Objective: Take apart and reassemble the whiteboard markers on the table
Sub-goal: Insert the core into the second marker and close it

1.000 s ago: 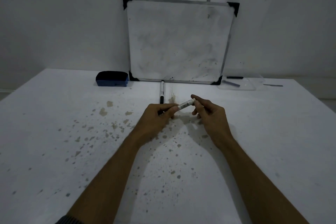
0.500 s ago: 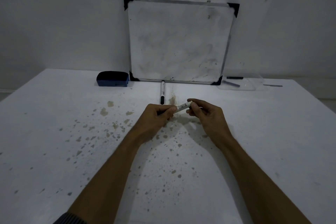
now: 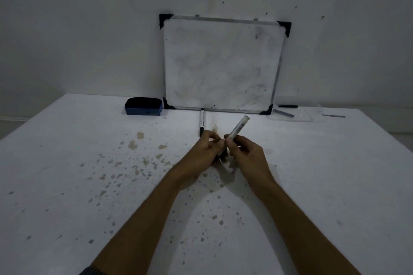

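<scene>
A marker barrel (image 3: 239, 127), pale and tilted up to the right, is pinched at its lower end by the right hand (image 3: 245, 155), fingers closed around it. The left hand (image 3: 204, 152) is curled shut just beside it, touching or nearly touching the right; what it holds is hidden, possibly a dark cap or end piece. Both hands hover low over the middle of the table (image 3: 67, 185).

Judging from this, the first marker looks pulled apart or partly so, with reassembly not yet done. A second marker (image 3: 202, 121) lies whole on the table just beyond the left hand, apparently untouched.

Farther back, a whiteboard (image 3: 221, 65) leans against the wall. A blue eraser (image 3: 144, 106) sits to its left. To its right, a clear tray (image 3: 312, 116) holds thin dark pieces, too small to identify.

The table is wide and stained with spots. There is open room on both sides and toward the person; the table edges are well away from the hands.
</scene>
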Action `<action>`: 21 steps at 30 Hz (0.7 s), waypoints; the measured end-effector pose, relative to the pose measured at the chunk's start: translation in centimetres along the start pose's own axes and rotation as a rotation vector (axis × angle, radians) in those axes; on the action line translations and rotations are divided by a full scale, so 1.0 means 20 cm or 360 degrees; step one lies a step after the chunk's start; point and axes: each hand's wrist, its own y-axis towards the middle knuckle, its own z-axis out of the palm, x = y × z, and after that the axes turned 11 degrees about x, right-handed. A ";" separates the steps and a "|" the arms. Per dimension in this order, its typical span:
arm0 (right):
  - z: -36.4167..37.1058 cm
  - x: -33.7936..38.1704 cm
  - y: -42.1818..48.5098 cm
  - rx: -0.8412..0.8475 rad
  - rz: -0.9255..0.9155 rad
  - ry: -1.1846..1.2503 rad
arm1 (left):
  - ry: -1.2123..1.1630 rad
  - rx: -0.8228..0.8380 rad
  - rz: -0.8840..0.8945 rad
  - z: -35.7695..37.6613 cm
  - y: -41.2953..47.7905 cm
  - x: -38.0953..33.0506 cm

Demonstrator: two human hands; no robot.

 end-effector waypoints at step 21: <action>0.14 -0.03 0.73 -0.0283 0.0578 -0.0705 | 0.1548 -0.0580 -0.0041 -0.51 0.11 0.28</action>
